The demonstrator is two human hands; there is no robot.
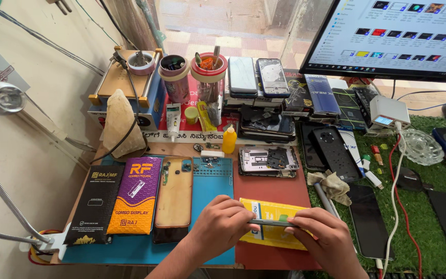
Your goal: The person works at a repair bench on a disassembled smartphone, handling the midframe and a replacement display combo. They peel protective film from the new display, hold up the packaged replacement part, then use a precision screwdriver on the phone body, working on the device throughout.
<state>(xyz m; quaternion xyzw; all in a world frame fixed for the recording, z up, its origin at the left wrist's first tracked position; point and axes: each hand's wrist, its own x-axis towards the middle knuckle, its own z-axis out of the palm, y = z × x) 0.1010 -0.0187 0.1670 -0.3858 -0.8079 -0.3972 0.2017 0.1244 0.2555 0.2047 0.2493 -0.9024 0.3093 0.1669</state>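
Both hands, left hand (223, 223) and right hand (320, 238), pinch a thin phone (270, 222) edge-on by its ends, steadying it level just above the yellow box (269, 233) lying nearest the person.

slim phone (272, 222) between both hands, over flat box (272, 231) | two packets (125, 199) and back cover (174, 199) left of hands | opened phone (268, 160) behind hands | cloth (331, 185) right-behind | monitor (393, 36) far behind right | all on counter (269, 188)

Glossy yellow cardboard box (273, 228), smooth blue, seemingly rubber mat (210, 192), rough green artificial turf (424, 206).
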